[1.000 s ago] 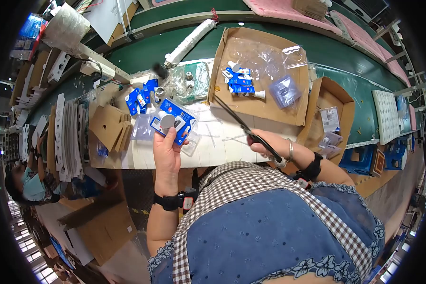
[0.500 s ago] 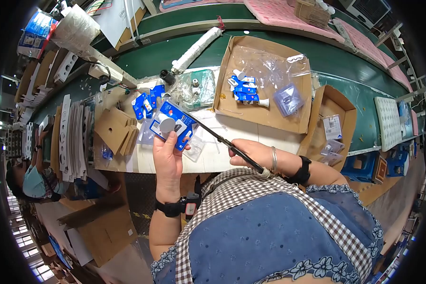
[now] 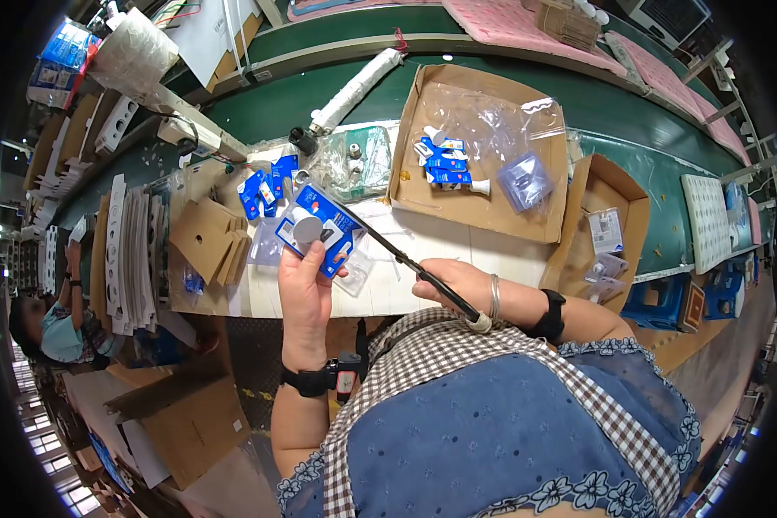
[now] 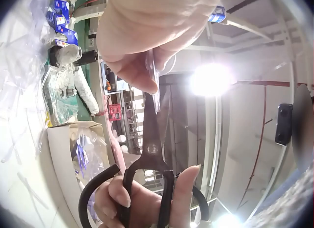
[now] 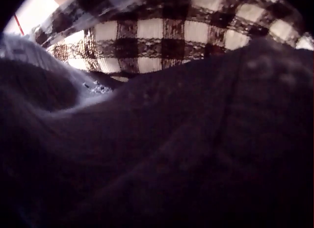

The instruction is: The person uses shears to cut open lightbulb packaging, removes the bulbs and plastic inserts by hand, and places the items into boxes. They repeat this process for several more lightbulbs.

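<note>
My left hand (image 3: 306,289) pinches a blue blister card (image 3: 343,229) with a round white piece (image 3: 307,229) on its front, thumb just below that piece. My right hand (image 3: 454,283) grips black-handled scissors (image 3: 406,259), which slant up to the card's right edge. From the left wrist, the card appears edge-on as a thin clear plastic strip (image 4: 156,98), the scissor blades slightly parted around its end. Fingers of the right hand pass through the handle loops there. Only checked apron cloth (image 5: 147,41) and dark fabric fill the right wrist view.
A cardboard tray (image 3: 475,211) ahead holds blue-carded packs and clear plastic. To its right stands a smaller carton (image 3: 570,229). More blue packs (image 3: 263,192) lie behind the left hand, near brown card pieces (image 3: 203,237). Clear offcuts lie on the white tabletop (image 3: 289,298).
The right hand has moved left and toward the body, bringing the scissors from above the tabletop to the card's edge. Over the last half second both hands stay nearly still.
</note>
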Motion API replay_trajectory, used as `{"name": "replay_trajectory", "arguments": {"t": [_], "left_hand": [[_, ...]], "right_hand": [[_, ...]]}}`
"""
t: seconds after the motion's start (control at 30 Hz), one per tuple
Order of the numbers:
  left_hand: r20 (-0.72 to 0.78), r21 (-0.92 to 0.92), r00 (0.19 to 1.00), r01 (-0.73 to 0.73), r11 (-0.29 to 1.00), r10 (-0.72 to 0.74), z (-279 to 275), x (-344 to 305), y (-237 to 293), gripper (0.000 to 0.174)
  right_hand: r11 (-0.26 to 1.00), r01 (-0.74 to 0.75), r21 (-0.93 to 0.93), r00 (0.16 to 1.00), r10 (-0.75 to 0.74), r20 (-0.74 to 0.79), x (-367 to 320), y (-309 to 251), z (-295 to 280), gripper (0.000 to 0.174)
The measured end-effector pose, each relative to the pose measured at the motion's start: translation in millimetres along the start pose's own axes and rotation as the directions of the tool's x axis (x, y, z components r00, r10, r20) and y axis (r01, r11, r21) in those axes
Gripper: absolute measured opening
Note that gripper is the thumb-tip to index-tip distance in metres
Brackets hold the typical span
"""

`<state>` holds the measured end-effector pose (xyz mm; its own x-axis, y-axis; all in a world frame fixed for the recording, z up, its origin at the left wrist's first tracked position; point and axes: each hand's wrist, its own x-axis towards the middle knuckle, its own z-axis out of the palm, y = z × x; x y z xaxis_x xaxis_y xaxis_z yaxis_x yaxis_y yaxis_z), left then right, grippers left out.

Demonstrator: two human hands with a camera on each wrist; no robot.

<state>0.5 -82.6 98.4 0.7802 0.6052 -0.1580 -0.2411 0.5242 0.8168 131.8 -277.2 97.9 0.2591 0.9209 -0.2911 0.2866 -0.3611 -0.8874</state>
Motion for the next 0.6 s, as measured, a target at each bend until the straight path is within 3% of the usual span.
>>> {"name": "replay_trajectory", "arguments": {"t": [0.23,0.43,0.53,0.6], "left_hand": [[-0.009,-0.008,1.0,0.022,1.0,-0.022,-4.5,4.3,2.9,0.02],[-0.012,-0.022,0.999,0.031,0.999,-0.031,-5.1,5.4,2.7,0.022],[0.005,0.076,0.997,0.072,0.995,-0.072,4.6,1.7,-0.8,0.022],[-0.002,0.043,0.996,0.093,0.995,-0.093,9.7,0.2,-1.9,0.022]], "right_hand": [[0.981,-0.167,0.095,0.986,0.165,0.03,1.6,0.5,2.5,0.06],[0.976,-0.182,0.118,0.983,0.177,0.05,2.7,-6.9,-1.4,0.059],[0.963,-0.214,0.166,0.976,0.206,0.064,6.0,-10.2,-1.5,0.059],[0.978,-0.164,0.128,0.986,0.16,0.039,9.5,-9.8,-2.8,0.059]]}}
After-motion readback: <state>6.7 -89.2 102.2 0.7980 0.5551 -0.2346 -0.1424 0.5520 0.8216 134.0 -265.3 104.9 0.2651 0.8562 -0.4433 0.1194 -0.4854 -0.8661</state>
